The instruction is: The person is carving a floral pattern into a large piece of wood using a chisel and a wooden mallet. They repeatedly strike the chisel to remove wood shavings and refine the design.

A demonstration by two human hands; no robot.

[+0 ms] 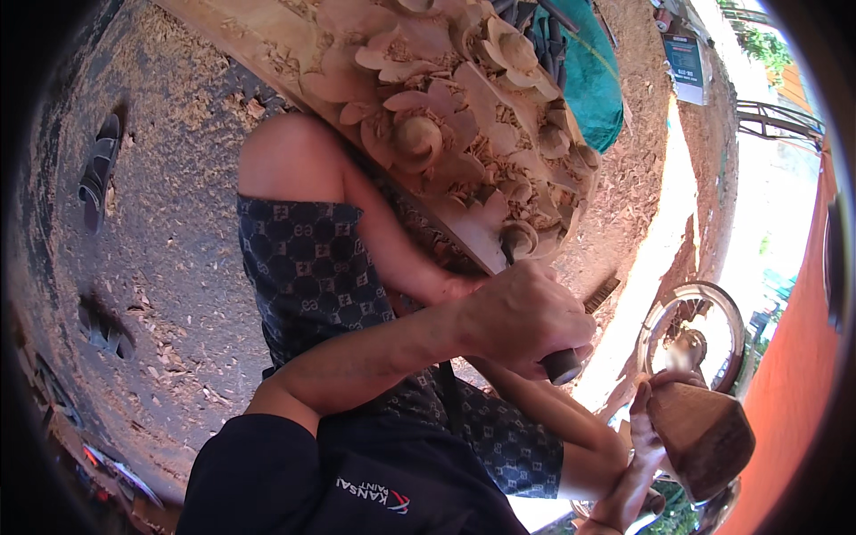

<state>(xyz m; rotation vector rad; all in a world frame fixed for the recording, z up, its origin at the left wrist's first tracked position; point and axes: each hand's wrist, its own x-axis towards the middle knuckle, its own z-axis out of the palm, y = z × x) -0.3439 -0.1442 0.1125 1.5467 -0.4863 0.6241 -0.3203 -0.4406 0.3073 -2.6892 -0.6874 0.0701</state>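
A wooden panel carved in deep relief with flowers and leaves slants across the upper middle, against my bent leg. My left hand is wrapped round a chisel, whose dark handle end sticks out below the fist. The chisel's blade points up at the panel's near corner, beside a curled carved petal; whether its edge touches the wood is hidden. Out to the lower right, my right hand grips a wooden mallet with a blocky head, held apart from the chisel.
Wood shavings and chips litter the panel and ground. Just right of my left hand lies a brush. A teal bag is behind the panel, near dark tools. A wheel stands at right; sandals lie at left.
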